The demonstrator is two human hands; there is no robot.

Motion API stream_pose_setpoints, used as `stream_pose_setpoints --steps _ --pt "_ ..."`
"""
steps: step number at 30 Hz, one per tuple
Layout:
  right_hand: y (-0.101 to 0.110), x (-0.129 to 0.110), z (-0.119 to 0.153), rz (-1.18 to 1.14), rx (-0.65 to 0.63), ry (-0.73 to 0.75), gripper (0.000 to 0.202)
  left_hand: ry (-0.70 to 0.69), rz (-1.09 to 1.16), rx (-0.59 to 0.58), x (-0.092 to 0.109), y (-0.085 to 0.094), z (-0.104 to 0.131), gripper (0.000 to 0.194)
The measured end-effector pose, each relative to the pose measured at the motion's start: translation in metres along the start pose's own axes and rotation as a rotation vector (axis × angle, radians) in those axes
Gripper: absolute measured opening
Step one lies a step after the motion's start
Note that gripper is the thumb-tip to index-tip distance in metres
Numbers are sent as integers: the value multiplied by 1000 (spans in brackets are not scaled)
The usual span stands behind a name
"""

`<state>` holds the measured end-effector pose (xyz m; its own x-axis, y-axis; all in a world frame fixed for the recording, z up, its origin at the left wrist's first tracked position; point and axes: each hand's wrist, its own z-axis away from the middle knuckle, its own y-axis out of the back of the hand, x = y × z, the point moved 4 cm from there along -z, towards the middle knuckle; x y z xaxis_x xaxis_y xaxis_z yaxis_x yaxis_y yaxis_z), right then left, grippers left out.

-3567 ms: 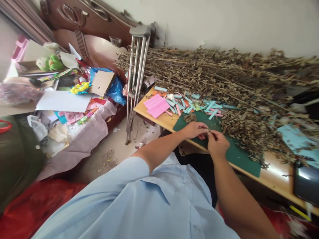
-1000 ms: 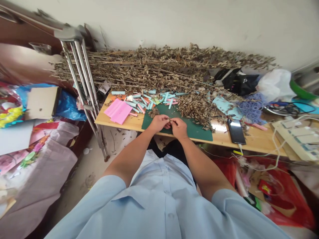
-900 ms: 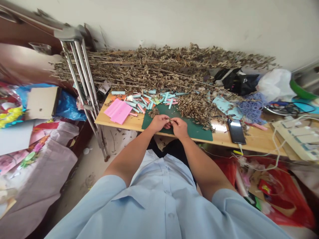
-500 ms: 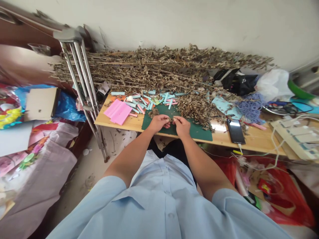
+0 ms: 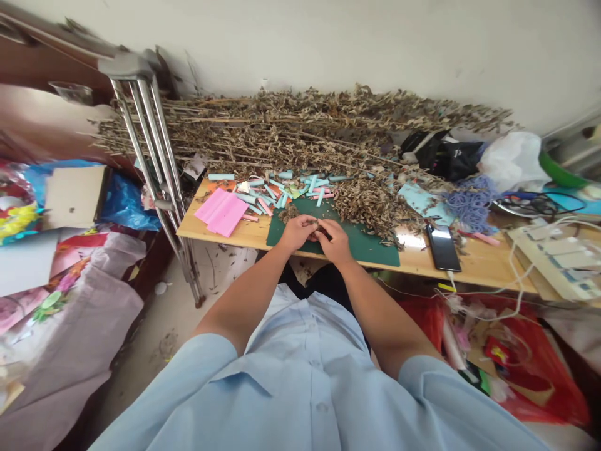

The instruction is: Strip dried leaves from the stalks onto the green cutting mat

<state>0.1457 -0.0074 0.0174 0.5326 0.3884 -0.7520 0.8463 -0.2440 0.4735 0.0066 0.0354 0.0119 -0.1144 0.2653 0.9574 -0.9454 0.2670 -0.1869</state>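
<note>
Over the near edge of a green cutting mat (image 5: 370, 249), my left hand (image 5: 297, 233) and my right hand (image 5: 334, 240) meet fingertip to fingertip. Both have their fingers pinched around a small bit of dried leaf (image 5: 320, 227), mostly covered by the fingers. Just beyond my left hand lies a small clump of crumbled dried leaves (image 5: 288, 213). A larger heap of dried leaves (image 5: 370, 207) covers the mat's right part. Behind the mat are scattered blue and pink paper rolls (image 5: 282, 199), and pink paper sheets (image 5: 222, 212) lie to the left.
Bundles of dried stalks (image 5: 291, 128) line the wall. A metal crutch (image 5: 157, 144) leans at the table's left. On the right are a phone (image 5: 444, 246) on a cable, purple yarn (image 5: 474, 203) and a power strip (image 5: 556, 260). A red bag (image 5: 539, 376) sits below.
My right hand has moved left, closing against my left hand's fingertips. The left hand stays almost in place, and the things on the table look unchanged.
</note>
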Motion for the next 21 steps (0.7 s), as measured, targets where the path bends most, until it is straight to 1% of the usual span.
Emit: stream_pose_setpoints --steps 3,6,8,11,14,18,21 --pt "-2 -1 2 27 -17 33 41 -3 13 12 0 1 0 27" --pt "-5 -3 2 28 -52 89 55 23 41 4 0 1 0 29" --pt "-6 -3 3 43 -66 94 58 33 54 4 0 0 0 27" --pt "-7 0 3 55 -51 56 49 36 51 20 1 -1 0 23" --pt "-6 2 3 41 -14 35 40 48 30 31 2 -1 1 23" --pt "-5 2 3 53 10 62 36 49 43 6 2 -1 1 21" --pt "-4 3 2 64 33 51 32 70 58 -30 0 1 1 21"
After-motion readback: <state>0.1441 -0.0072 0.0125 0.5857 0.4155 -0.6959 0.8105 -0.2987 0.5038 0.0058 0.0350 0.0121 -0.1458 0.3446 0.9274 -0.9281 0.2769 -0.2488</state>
